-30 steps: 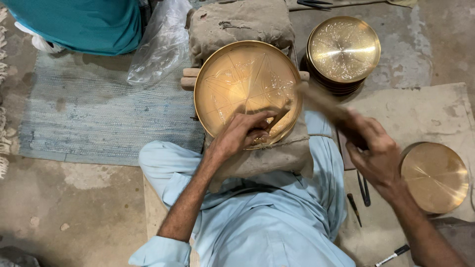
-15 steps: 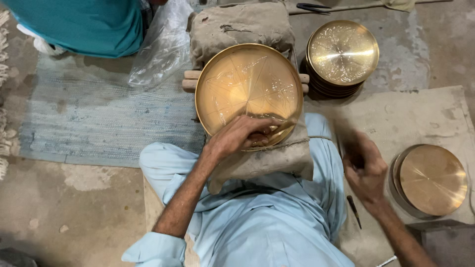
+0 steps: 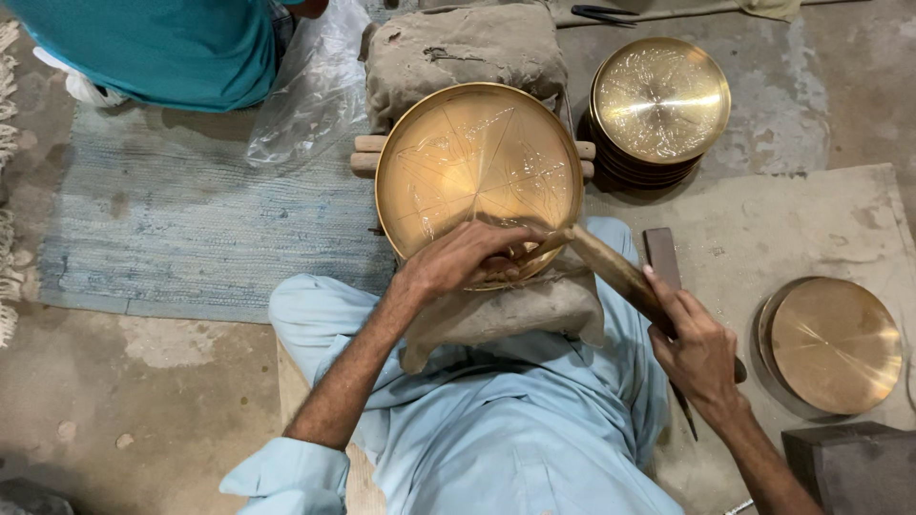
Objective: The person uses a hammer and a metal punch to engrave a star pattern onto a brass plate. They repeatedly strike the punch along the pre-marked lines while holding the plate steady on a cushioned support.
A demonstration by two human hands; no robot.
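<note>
We see our left hand [image 3: 468,259] resting on the near rim of the large brass plate [image 3: 477,172], its grip closed around a small tool we cannot make out. The plate lies on a grey padded block [image 3: 506,310] over our lap. Our right hand [image 3: 701,348] has its grip closed on the wooden handle [image 3: 611,269], whose far end reaches the left hand. Beyond the right hand sits a stack of brass plates [image 3: 660,100]; beside it lies another brass plate [image 3: 835,343].

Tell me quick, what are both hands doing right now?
Left hand: closed on a small tool, resting on the brass plate.
Right hand: closed around the wooden hammer handle.
</note>
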